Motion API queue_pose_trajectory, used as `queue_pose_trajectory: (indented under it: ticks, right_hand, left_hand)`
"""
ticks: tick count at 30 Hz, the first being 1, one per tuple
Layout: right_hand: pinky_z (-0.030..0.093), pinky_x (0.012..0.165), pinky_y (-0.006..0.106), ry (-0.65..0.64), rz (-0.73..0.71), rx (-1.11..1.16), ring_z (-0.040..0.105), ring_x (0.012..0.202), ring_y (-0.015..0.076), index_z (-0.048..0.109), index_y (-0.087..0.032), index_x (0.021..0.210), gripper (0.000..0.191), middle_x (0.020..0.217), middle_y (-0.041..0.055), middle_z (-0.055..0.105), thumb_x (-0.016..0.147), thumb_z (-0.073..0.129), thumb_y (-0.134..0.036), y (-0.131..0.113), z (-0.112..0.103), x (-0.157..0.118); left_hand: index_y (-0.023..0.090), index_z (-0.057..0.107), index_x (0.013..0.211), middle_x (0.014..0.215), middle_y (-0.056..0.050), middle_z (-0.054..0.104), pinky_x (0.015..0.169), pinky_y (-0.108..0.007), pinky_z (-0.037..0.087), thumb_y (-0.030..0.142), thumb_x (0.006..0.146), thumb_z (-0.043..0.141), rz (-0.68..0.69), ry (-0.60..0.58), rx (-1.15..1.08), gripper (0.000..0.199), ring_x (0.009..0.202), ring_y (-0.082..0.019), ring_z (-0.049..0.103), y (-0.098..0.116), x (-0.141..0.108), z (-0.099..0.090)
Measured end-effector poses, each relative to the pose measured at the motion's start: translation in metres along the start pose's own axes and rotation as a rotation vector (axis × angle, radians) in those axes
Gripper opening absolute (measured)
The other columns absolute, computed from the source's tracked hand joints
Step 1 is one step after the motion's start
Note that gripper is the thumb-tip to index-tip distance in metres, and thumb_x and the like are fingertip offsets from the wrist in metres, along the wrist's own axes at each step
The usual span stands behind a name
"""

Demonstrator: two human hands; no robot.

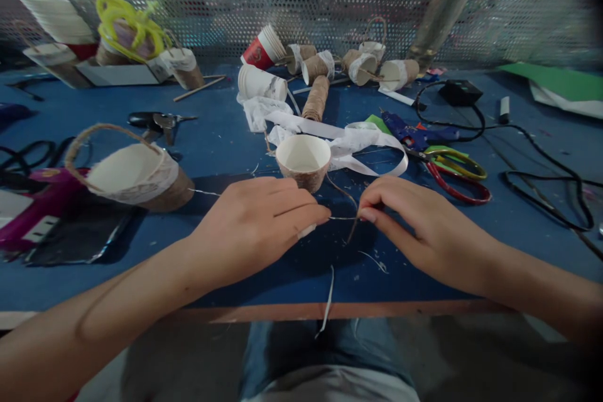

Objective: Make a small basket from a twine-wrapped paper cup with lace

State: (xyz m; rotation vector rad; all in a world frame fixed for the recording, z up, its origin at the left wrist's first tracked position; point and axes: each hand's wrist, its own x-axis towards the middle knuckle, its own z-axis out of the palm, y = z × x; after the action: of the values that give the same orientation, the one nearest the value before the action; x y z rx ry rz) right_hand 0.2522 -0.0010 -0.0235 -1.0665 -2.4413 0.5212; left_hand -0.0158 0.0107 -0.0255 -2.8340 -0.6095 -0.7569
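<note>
We hold a thin wire (343, 218) between our two hands, low over the blue table (282, 282), near its front edge. Our left hand (264, 226) grasps it between thumb and fingers, palm down, and another length of wire shows on the far side of that hand, toward the left. Our right hand (409, 226) pinches the other end in its fingertips. A brown string (346, 192) curves down from beside the cup and crosses the wire right by those fingertips; we cannot quite tell whether they grip it too.

Just beyond our left hand, the cup (304, 160) stands mouth up, brown on the outside. A white ribbon (396, 152) lies in loops behind it and to its right, near the scissors (456, 179) with one red and one yellow handle. Left of our left hand, a brown basket (167, 188) with lace and an arched handle leans over beside a purple glue gun (51, 198). Farther back, we see a roll of twine (316, 98) and several small wrapped cups (320, 67).
</note>
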Motion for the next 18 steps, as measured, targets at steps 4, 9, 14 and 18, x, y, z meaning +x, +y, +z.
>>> queue_pose_trajectory:
  ticks: [4,9,14,18]
  right_hand:
    - [0.046,0.072,0.032,0.000,0.099,0.031,0.059,0.083,0.0170,0.055,-0.021,0.092,0.014,0.090,0.0039,0.064,0.104,0.047,-0.021,-0.003,0.000,-0.001]
    - [0.045,0.070,0.031,0.026,0.151,0.040,0.060,0.081,0.0168,0.057,-0.021,0.091,0.015,0.089,0.0036,0.064,0.103,0.047,-0.024,-0.005,0.001,-0.001]
    - [0.045,0.071,0.031,0.069,0.148,0.007,0.061,0.080,0.0164,0.058,-0.022,0.092,0.015,0.088,0.0022,0.065,0.103,0.049,-0.025,0.002,0.000,0.000]
    - [0.047,0.075,0.030,0.033,0.108,0.054,0.063,0.085,0.0160,0.061,-0.023,0.095,0.019,0.092,0.0009,0.068,0.106,0.048,-0.031,0.006,0.000,0.000]
  left_hand:
    - [0.014,0.067,0.110,0.096,-0.005,0.080,0.073,-0.035,0.056,0.014,0.104,0.052,0.058,0.018,0.031,0.016,0.083,-0.021,0.073,-0.001,0.001,-0.001]
    - [0.014,0.066,0.112,0.099,-0.004,0.080,0.074,-0.035,0.056,0.013,0.103,0.055,0.047,0.023,0.048,0.014,0.084,-0.021,0.073,0.001,0.002,-0.002]
    - [0.014,0.067,0.111,0.097,-0.004,0.080,0.068,-0.034,0.053,0.014,0.104,0.054,0.057,0.024,0.060,0.015,0.078,-0.020,0.070,0.001,0.001,-0.003]
    - [0.014,0.068,0.111,0.098,-0.005,0.080,0.069,-0.034,0.053,0.014,0.103,0.056,0.053,0.018,0.062,0.014,0.080,-0.020,0.070,0.000,0.000,-0.004]
